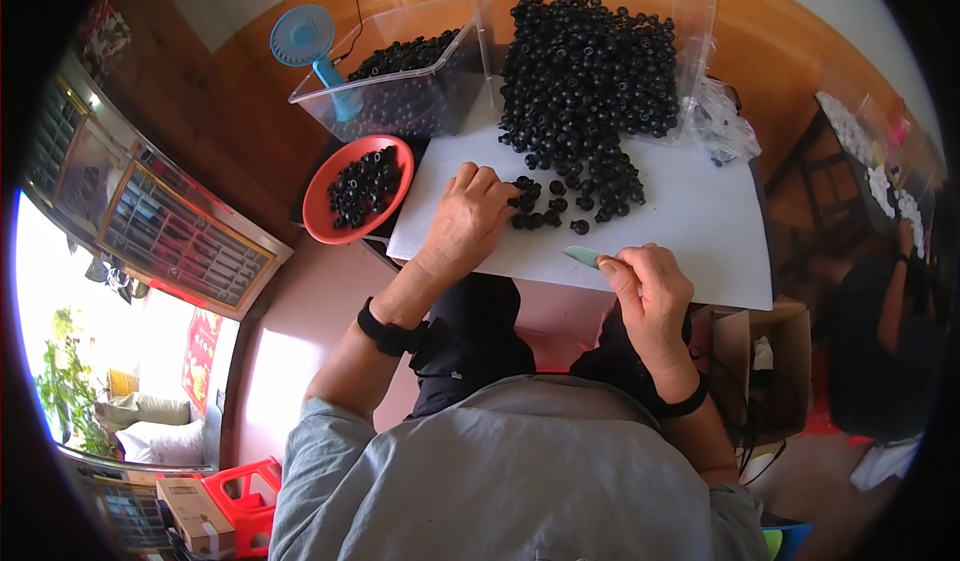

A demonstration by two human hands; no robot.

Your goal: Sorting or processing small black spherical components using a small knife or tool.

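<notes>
My right hand is closed round a small knife, its pale green blade pointing left over the front of the white tabletop. My left hand has its fingers curled down at the left edge of some loose round black plastic parts; its fingertips touch there, and what they pinch, if anything, is hidden. Behind them a big heap of the same black parts spills forward out of a clear plastic bin lying open towards me.
A red bowl of black parts stands left of the tabletop. Behind it are another clear bin and a blue fan. A crumpled plastic bag lies at right. A cardboard box stands lower right; another person works beyond.
</notes>
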